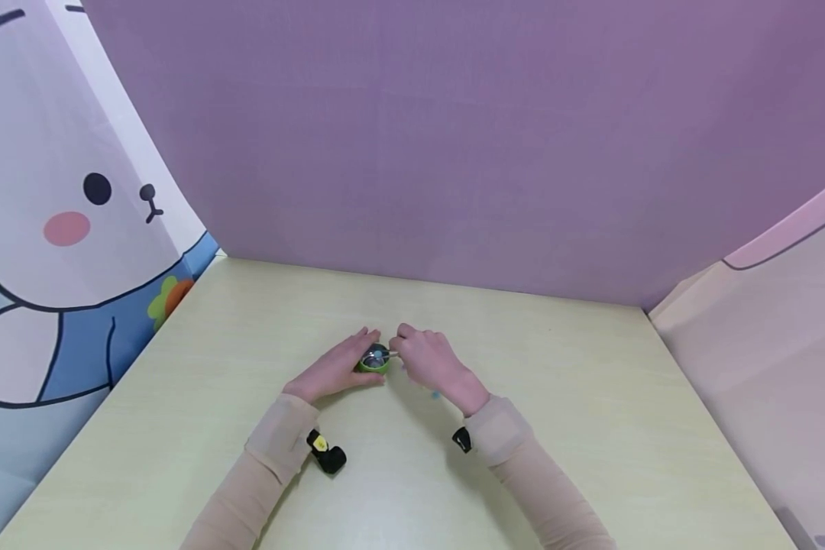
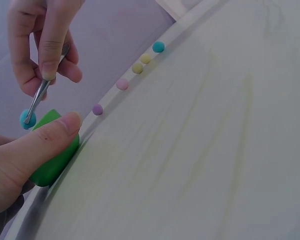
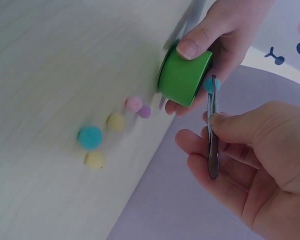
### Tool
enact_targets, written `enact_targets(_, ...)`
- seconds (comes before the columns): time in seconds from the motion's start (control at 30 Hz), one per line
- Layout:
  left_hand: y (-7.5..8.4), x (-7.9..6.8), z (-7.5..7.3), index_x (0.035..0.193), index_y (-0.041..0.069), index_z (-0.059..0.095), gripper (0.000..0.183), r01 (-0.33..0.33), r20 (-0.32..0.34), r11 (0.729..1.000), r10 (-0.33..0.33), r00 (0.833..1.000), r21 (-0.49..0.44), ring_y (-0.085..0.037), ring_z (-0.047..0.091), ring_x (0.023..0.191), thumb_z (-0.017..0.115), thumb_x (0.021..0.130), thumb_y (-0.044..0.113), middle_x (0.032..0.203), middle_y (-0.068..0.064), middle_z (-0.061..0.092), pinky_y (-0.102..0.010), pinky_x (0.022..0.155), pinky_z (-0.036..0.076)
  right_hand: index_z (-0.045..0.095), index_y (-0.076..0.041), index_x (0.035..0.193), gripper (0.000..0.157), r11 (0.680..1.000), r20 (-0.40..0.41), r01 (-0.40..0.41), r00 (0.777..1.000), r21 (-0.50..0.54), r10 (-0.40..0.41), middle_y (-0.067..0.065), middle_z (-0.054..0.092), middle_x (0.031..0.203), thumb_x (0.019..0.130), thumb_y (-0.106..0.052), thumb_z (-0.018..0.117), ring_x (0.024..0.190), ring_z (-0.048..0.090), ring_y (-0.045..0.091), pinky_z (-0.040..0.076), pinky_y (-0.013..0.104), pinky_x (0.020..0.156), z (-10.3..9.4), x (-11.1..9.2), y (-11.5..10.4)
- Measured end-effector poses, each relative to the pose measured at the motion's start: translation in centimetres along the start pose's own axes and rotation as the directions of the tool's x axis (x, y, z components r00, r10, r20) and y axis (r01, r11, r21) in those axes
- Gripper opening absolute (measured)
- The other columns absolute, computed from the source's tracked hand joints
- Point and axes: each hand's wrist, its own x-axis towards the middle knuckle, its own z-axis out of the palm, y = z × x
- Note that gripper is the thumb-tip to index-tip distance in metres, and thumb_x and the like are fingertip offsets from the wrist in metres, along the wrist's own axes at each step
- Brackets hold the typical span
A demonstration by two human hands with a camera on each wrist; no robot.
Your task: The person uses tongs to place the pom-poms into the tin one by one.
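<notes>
On the table, a small green cup (image 1: pixel 373 370) stands with its opening upward. My left hand (image 1: pixel 333 370) grips it, thumb along the near side and fingers round the far side. Metal tweezers (image 3: pixel 213 145) are pinched between the thumb and fingers of my right hand (image 1: pixel 435 363), just right of the cup. Their tips clasp a blue pom-pom (image 3: pixel 208 85), which hangs over the cup's mouth in the head view. The left wrist view shows this same pom-pom (image 2: pixel 27 119) just above the cup's rim. The inside of the cup is mostly hidden.
Beside the cup lie several loose pom-poms: a blue one (image 3: pixel 90 137), two yellow ones (image 3: pixel 116 122), a pink one (image 3: pixel 134 104) and a purple one (image 3: pixel 144 111). A purple backdrop (image 1: pixel 454 153) rises behind the pale table (image 1: pixel 557 458), with printed cloth at both sides.
</notes>
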Motion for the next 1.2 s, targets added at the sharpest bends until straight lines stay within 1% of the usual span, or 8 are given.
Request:
enact_targets(0.33, -0.1, 0.1, 0.1, 0.158, 0.008, 0.023, 0.093, -0.009, -0.004, 1.000, 0.009, 1.000, 0.004, -0.035, 0.019, 0.154, 0.070, 0.089, 0.048, 0.166, -0.015, 0.020, -0.057, 0.124, 0.024, 0.072, -0.011, 0.114, 0.029, 1.000, 0.002, -0.010, 1.000, 0.005, 0.009, 0.003, 0.067, 0.107, 0.085, -0.011, 0.077, 0.069, 0.064, 0.014, 0.053, 0.019, 0.052, 0.1, -0.1, 0.0)
enact_targets(0.6, -0.1, -0.1, 0.0, 0.158, 0.009, 0.023, 0.093, -0.009, -0.007, 1.000, 0.009, 1.000, -0.001, -0.039, 0.021, 0.153, 0.070, 0.089, 0.049, 0.165, -0.019, 0.019, -0.060, 0.122, 0.026, 0.072, -0.011, 0.115, 0.029, 1.000, 0.011, -0.017, 1.000, 0.007, 0.017, 0.004, 0.066, 0.107, 0.086, -0.011, 0.076, 0.069, 0.064, 0.015, 0.053, 0.019, 0.053, 0.1, -0.2, 0.1)
enact_targets(0.8, -0.3, 0.0, 0.1, 0.158, 0.010, 0.022, 0.093, -0.006, -0.005, 1.000, 0.006, 1.000, 0.001, -0.038, 0.020, 0.153, 0.070, 0.089, 0.050, 0.166, -0.018, 0.018, -0.059, 0.123, 0.026, 0.071, -0.011, 0.117, 0.035, 0.999, 0.034, -0.032, 0.999, 0.016, 0.031, 0.003, 0.065, 0.106, 0.083, -0.012, 0.079, 0.069, 0.062, 0.014, 0.052, 0.017, 0.054, 0.1, -0.3, 0.2)
enact_targets(0.97, -0.3, 0.0, 0.1, 0.159, 0.012, 0.022, 0.093, 0.003, 0.001, 1.000, -0.003, 1.000, 0.000, -0.039, 0.020, 0.153, 0.070, 0.088, 0.050, 0.166, -0.019, 0.016, -0.059, 0.123, 0.025, 0.070, -0.011, 0.120, 0.043, 0.999, 0.050, -0.048, 0.998, 0.021, 0.047, 0.003, 0.065, 0.108, 0.080, -0.014, 0.083, 0.073, 0.064, 0.014, 0.055, 0.019, 0.058, 0.0, -0.5, 0.4)
enact_targets(1.1, -0.4, -0.2, 0.1, 0.159, 0.012, 0.021, 0.094, 0.005, 0.002, 1.000, -0.005, 1.000, 0.000, -0.039, 0.020, 0.153, 0.069, 0.088, 0.051, 0.166, -0.020, 0.015, -0.060, 0.122, 0.025, 0.069, -0.011, 0.121, 0.041, 0.999, 0.039, -0.049, 0.998, 0.006, 0.049, 0.004, 0.065, 0.110, 0.081, -0.012, 0.081, 0.074, 0.065, 0.015, 0.056, 0.020, 0.059, 0.0, -0.7, 0.6)
enact_targets(1.2, -0.5, -0.2, 0.1, 0.159, 0.012, 0.022, 0.094, 0.007, 0.002, 1.000, -0.007, 1.000, -0.002, -0.039, 0.019, 0.153, 0.069, 0.088, 0.051, 0.166, -0.019, 0.015, -0.060, 0.122, 0.025, 0.071, -0.011, 0.118, 0.034, 0.999, 0.008, -0.049, 0.999, -0.007, 0.049, 0.004, 0.066, 0.108, 0.084, -0.005, 0.075, 0.070, 0.064, 0.015, 0.054, 0.021, 0.054, -0.1, -1.0, 0.9)
